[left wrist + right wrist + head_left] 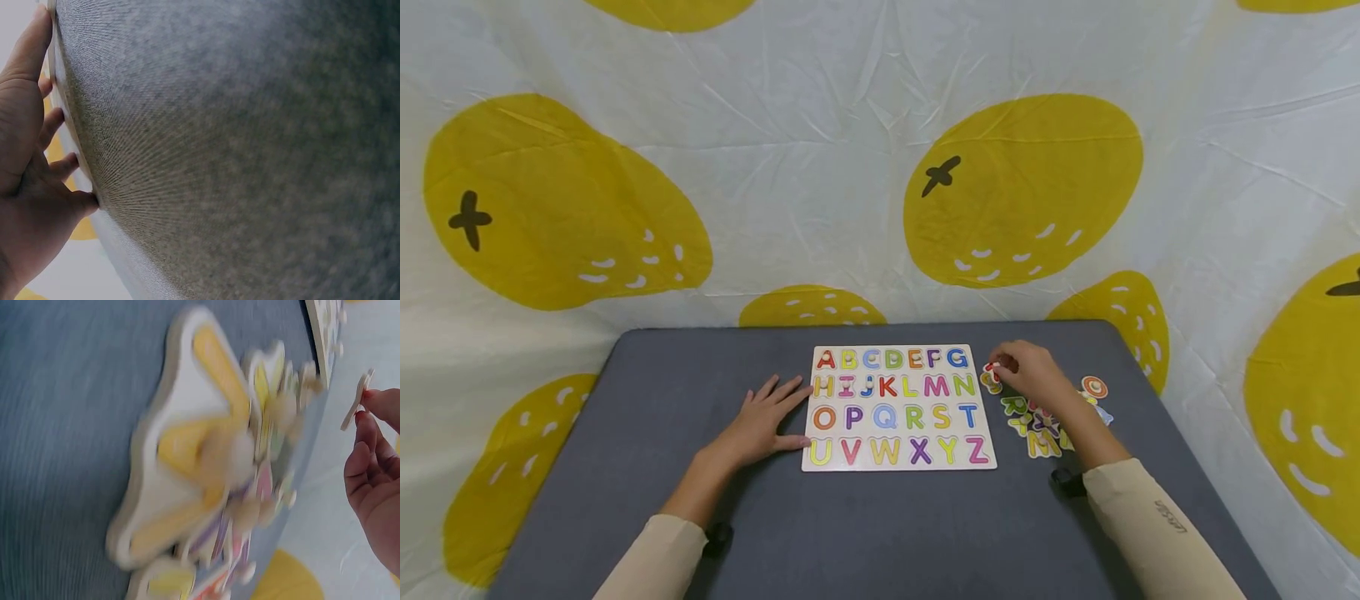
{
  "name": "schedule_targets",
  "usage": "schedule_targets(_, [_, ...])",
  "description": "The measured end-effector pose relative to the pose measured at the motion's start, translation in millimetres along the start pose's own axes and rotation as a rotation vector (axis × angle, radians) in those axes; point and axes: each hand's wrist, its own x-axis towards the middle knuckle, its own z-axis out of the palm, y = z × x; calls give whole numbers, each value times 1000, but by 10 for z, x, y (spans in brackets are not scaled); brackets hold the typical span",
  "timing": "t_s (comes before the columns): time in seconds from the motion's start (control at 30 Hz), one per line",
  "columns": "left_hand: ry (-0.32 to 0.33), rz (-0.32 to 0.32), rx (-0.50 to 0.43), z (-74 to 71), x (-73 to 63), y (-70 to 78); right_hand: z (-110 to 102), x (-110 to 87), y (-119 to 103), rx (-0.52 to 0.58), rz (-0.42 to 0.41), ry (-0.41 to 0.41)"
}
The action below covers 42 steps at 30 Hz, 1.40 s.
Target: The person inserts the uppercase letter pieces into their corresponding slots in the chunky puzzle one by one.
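Beside spread left grip [758, 427], probably steadying alphabet board [898, 401] against sliding; pinching puzzle piece [358, 398] in right grip [1032, 370].

Head view overlooks the table [880, 533] that wrist views skim.

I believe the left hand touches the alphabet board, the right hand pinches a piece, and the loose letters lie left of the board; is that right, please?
Not quite: the loose letters lie right of the alphabet board, as the head view shows. The left hand does touch the board, and the right hand does pinch a piece.
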Motion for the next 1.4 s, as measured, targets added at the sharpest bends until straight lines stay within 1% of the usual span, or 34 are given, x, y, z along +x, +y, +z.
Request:
schedule_targets(0.17, [1,-4,-4,2,10,-1,171,118,-183,57,-24,-21])
schedule_targets(0.33, [1,0,-5,-1,8,10,335,268,-417,79,-87,-59])
schedule_targets(0.4, [1,-2,-4,1,4,11,396,329,-525,86,-103,-86])
schedule_targets(0.6, [3,-4,-8,-8,-9,24,579,484,-839,78,-159,-168])
schedule_targets(0.77, [2,-8,-8,-15,-11,26,734,585,-1023,60,-210,-213])
schedule_targets(1.03, [-4,-11,-7,-13,-1,25,895,687,-1173,47,-281,-236])
schedule_targets(1.23, [4,-10,-11,-14,-1,14,937,713,-1239,38,-266,-252])
schedule_targets(1.4, [13,-4,-14,-2,1,0,946,716,-1270,20,-256,-248])
